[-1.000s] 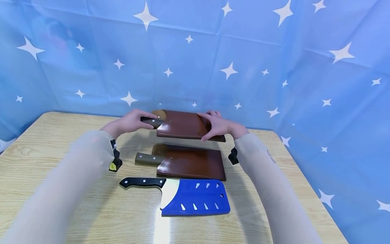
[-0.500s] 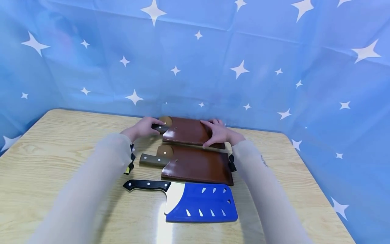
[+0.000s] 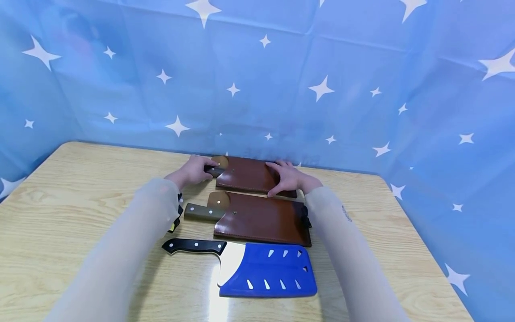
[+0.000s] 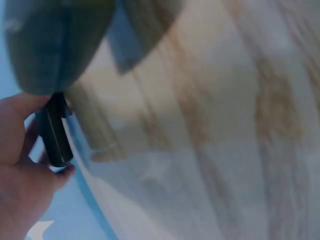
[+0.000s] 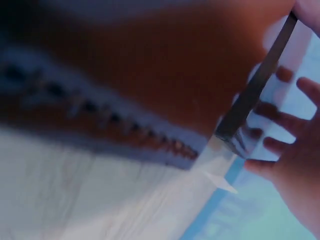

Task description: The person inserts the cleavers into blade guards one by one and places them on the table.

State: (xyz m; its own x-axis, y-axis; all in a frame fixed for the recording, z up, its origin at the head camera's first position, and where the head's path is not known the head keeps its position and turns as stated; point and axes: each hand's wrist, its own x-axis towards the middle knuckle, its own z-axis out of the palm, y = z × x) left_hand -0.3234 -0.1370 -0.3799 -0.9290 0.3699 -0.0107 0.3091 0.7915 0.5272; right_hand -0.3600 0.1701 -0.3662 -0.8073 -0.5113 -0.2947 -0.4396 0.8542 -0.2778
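A sheathed cleaver (image 3: 245, 173) lies at the table's back edge, its blade covered by brown leather. My left hand (image 3: 196, 170) pinches its dark handle (image 4: 55, 135) between thumb and fingers. With thumb at the front edge and fingers toward the back edge, my right hand (image 3: 286, 178) spans the sheath's right end. Just in front lies a second sheathed cleaver (image 3: 261, 217) with an olive-brown riveted handle. Nearest me is a black-handled cleaver (image 3: 195, 245), its blade mostly inside a slotted blue guard (image 3: 269, 270). All three handles point left.
The pale wood table (image 3: 92, 214) ends at a blue curtain with white stars (image 3: 257, 89) behind and at the right. The right wrist strap overlaps the second sheath's right end. A large blurred dark shape (image 4: 55, 45) fills the left wrist view's top left.
Both hands have lowered the far sheathed cleaver from above the table to its back edge, behind the second one. The head view has also shifted slightly. The other two cleavers stay put.
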